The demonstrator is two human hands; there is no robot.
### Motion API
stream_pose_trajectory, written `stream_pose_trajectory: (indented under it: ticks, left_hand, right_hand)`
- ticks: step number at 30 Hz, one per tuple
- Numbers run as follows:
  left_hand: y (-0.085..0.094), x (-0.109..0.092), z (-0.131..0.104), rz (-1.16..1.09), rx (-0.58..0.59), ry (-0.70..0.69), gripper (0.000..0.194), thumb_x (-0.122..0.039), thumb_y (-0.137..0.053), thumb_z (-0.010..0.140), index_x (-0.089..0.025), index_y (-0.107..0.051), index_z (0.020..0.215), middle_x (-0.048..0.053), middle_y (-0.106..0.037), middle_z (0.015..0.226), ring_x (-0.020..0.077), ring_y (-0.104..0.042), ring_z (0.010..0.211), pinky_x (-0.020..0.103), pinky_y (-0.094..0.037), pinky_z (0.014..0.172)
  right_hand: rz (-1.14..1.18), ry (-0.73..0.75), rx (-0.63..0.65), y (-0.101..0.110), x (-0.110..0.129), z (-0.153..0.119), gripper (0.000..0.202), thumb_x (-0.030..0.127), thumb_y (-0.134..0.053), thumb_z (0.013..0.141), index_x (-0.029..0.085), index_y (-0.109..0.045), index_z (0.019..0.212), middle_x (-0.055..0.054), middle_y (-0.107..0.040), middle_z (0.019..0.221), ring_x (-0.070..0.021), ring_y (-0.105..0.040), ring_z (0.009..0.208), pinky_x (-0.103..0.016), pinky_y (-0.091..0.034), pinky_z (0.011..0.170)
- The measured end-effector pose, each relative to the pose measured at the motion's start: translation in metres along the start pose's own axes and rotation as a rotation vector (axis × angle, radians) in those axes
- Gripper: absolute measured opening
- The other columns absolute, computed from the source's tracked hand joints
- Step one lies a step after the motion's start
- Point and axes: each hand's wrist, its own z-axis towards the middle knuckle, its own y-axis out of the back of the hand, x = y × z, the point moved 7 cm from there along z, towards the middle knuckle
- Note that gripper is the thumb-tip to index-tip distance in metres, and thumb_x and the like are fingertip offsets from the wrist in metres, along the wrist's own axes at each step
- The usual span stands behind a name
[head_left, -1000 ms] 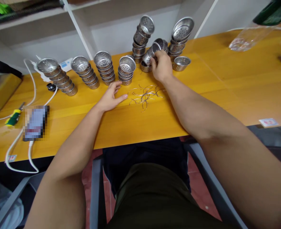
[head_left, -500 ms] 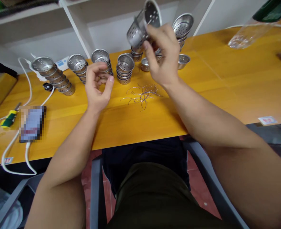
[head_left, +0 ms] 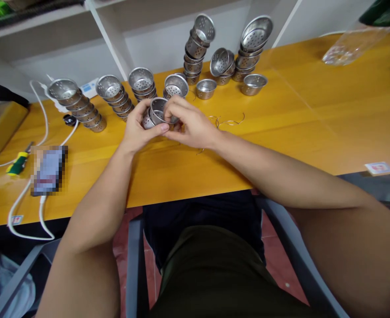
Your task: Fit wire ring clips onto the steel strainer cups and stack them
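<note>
In front of me, a little above the table, is a shiny perforated metal cup [head_left: 158, 110] tilted toward me. A second rim shows at its left side, so it may be nested in another cup. My left hand [head_left: 137, 132] is wrapped round its left side, with the thumb along the near edge. On the right, my right hand [head_left: 193, 123] has its fingers closed at the cup's rim; its fingertips are partly hidden. Thin curved wires [head_left: 228, 122] lie on the table beside and partly under my right forearm.
Several stacks of perforated cups [head_left: 117, 99] line the table's back, including a tall leaning stack [head_left: 195, 53]. Single cups [head_left: 206, 89] stand nearby. To the left lie a phone [head_left: 49, 171] on a white cable and a screwdriver [head_left: 17, 164]. A clear plastic bottle [head_left: 343, 48] lies far right.
My right hand has come down and left with the cup, from above the back stacks to my left hand. My left hand, empty before, has closed round the cup.
</note>
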Motion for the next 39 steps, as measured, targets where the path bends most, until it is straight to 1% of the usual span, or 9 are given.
stream_pose_trajectory:
  ticks: [5,14,21,23,26,31,34,36,39]
  left_hand:
    - [0.000,0.002,-0.001,0.006,0.051,0.021,0.099,-0.097,-0.116,0.080,-0.027,-0.087,0.145,0.008,-0.089,0.129,0.0397,-0.092,0.129,0.060,-0.076,0.127]
    - [-0.006,-0.007,-0.003,0.024,0.115,0.106,0.095,-0.102,-0.113,0.078,-0.029,-0.092,0.135,0.006,-0.087,0.120,0.0346,-0.091,0.113,0.053,-0.079,0.112]
    - [-0.001,-0.005,-0.003,0.017,0.009,0.172,0.103,-0.107,-0.112,0.071,-0.029,-0.091,0.136,0.008,-0.088,0.122,0.0389,-0.091,0.121,0.054,-0.078,0.111]
    - [0.000,0.002,-0.003,-0.005,0.003,0.178,0.108,-0.111,-0.109,0.070,-0.029,-0.090,0.138,0.009,-0.088,0.124,0.0414,-0.090,0.126,0.056,-0.077,0.114]
    - [0.003,0.012,-0.003,-0.013,-0.038,0.179,0.111,-0.115,-0.104,0.071,-0.030,-0.088,0.141,0.011,-0.088,0.129,0.0438,-0.089,0.134,0.059,-0.075,0.119]
    - [0.009,0.019,-0.002,0.037,-0.136,0.202,0.099,-0.111,-0.102,0.080,-0.029,-0.088,0.134,0.010,-0.088,0.124,0.0413,-0.086,0.133,0.058,-0.073,0.123]
    - [0.010,0.019,-0.003,0.044,-0.150,0.258,0.095,-0.110,-0.104,0.078,-0.027,-0.088,0.120,0.009,-0.086,0.111,0.0369,-0.086,0.116,0.054,-0.075,0.114]
    - [0.009,0.018,-0.004,0.043,-0.151,0.281,0.094,-0.109,-0.106,0.076,-0.027,-0.089,0.118,0.008,-0.086,0.111,0.0343,-0.084,0.110,0.051,-0.075,0.109]
    - [0.006,0.015,-0.004,0.039,-0.118,0.311,0.094,-0.109,-0.106,0.075,-0.027,-0.088,0.117,0.008,-0.086,0.112,0.0312,-0.081,0.105,0.046,-0.072,0.102]
  right_hand:
    - [0.197,-0.052,0.141,0.007,0.000,0.006,0.038,0.058,-0.083,0.122,0.026,-0.064,0.115,-0.005,-0.069,0.119,-0.0186,-0.062,0.090,-0.030,-0.059,0.075]
    - [0.220,-0.023,0.137,0.023,-0.002,0.013,0.051,0.071,-0.085,0.121,0.025,-0.068,0.104,-0.003,-0.064,0.100,-0.0205,-0.059,0.091,-0.036,-0.058,0.084]
    - [0.347,-0.244,0.017,0.021,-0.020,0.017,0.072,0.096,-0.088,0.108,0.031,-0.064,0.092,-0.002,-0.062,0.089,-0.0267,-0.061,0.089,-0.045,-0.063,0.086]
    - [0.570,-0.290,-0.026,0.027,-0.026,0.019,0.074,0.092,-0.096,0.102,0.030,-0.059,0.087,0.000,-0.057,0.082,-0.0237,-0.059,0.080,-0.042,-0.058,0.075]
    - [0.842,-0.295,0.069,0.039,-0.028,0.019,0.069,0.076,-0.103,0.099,0.028,-0.057,0.083,0.003,-0.055,0.083,-0.0182,-0.058,0.069,-0.038,-0.050,0.065]
    - [0.362,-0.314,0.437,0.047,-0.037,0.001,0.021,0.036,-0.096,0.099,0.023,-0.081,0.093,0.002,-0.075,0.079,-0.0159,-0.062,0.067,-0.032,-0.046,0.064]
    - [0.139,-0.381,0.582,0.038,-0.045,-0.010,0.007,0.030,-0.091,0.097,0.024,-0.089,0.101,0.001,-0.082,0.084,-0.0170,-0.065,0.068,-0.034,-0.049,0.065]
    - [0.018,-0.364,0.547,0.037,-0.048,-0.010,0.009,0.032,-0.093,0.100,0.024,-0.089,0.103,-0.001,-0.086,0.090,-0.0207,-0.070,0.074,-0.038,-0.058,0.074]
    - [-0.171,-0.307,0.240,0.052,-0.055,-0.002,0.016,0.040,-0.095,0.108,0.027,-0.086,0.108,-0.009,-0.088,0.108,-0.0331,-0.081,0.102,-0.053,-0.071,0.106]
